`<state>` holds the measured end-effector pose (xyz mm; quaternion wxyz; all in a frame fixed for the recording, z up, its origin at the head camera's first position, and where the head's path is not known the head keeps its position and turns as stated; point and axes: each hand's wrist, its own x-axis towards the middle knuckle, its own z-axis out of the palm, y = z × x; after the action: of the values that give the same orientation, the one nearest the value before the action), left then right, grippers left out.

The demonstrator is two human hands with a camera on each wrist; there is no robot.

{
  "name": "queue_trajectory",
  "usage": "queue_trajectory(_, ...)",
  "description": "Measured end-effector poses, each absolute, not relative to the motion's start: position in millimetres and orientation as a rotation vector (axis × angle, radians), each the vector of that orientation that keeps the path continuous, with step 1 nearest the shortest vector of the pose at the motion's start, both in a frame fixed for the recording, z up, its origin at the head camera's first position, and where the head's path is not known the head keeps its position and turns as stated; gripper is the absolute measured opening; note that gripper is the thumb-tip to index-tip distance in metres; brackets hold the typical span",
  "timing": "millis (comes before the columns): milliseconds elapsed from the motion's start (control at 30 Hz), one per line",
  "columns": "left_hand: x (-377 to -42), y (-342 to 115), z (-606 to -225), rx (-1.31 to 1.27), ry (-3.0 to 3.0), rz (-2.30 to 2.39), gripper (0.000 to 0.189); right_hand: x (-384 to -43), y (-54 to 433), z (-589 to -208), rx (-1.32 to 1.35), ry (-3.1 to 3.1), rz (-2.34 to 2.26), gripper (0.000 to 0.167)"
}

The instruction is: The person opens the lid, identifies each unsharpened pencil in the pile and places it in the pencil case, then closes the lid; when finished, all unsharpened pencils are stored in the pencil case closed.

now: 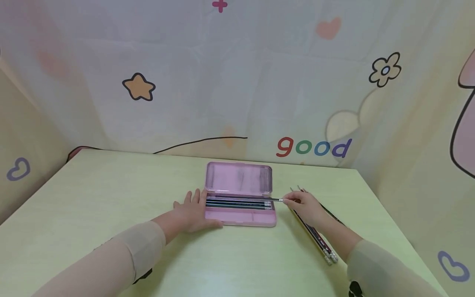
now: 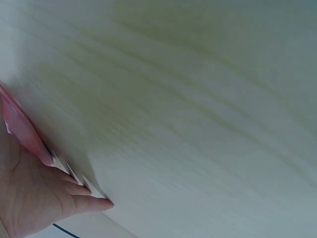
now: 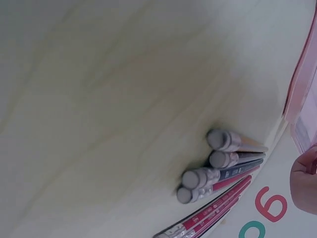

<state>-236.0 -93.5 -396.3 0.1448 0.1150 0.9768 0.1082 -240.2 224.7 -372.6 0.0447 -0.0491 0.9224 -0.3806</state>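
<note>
A pink pencil case (image 1: 237, 216) lies on the table with its lid tipped back, and several dark pencils (image 1: 237, 204) lie side by side inside. With fingers spread, my left hand (image 1: 190, 215) rests against the left end of the case; the left wrist view shows the palm (image 2: 37, 193) beside the pink edge (image 2: 25, 131). My right hand (image 1: 304, 206) pinches a dark pencil (image 1: 275, 200) by its eraser end, at the case's right end. That pencil reaches leftward over the compartment, near the hinge. Part of my right hand (image 3: 304, 186) shows in the right wrist view.
Right of the case, beneath my right forearm, lie several loose pencils (image 1: 315, 237), some dark and some red (image 3: 218, 208), with white eraser ends toward me. A printed curtain (image 1: 237, 82) hangs behind the table (image 1: 111, 177).
</note>
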Motion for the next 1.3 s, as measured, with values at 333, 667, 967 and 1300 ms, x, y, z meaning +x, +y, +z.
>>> queue_trajectory(333, -236.8, -93.7, -396.6, 0.331, 2.818, 0.312, 0.116, -248.5, 207.7, -382.4, -0.207, 2.816, -1.142, 0.019)
queue_trajectory(667, -236.0, -93.7, -395.3, 0.323, 2.816, 0.322, 0.115, -251.6, 197.6, -384.5, -0.193, 2.822, -1.088, 0.015)
queue_trajectory(967, -239.9, -91.4, -398.3, 0.341, 2.831, 0.309, 0.117, -250.5, 195.2, -383.3, -0.126, 2.838, -1.019, 0.015)
queue_trajectory(1300, -236.9, -94.0, -399.7, 0.313, 2.817, 0.325, 0.116, -242.8, 204.3, -380.8, -0.159, 2.824, -1.135, 0.020)
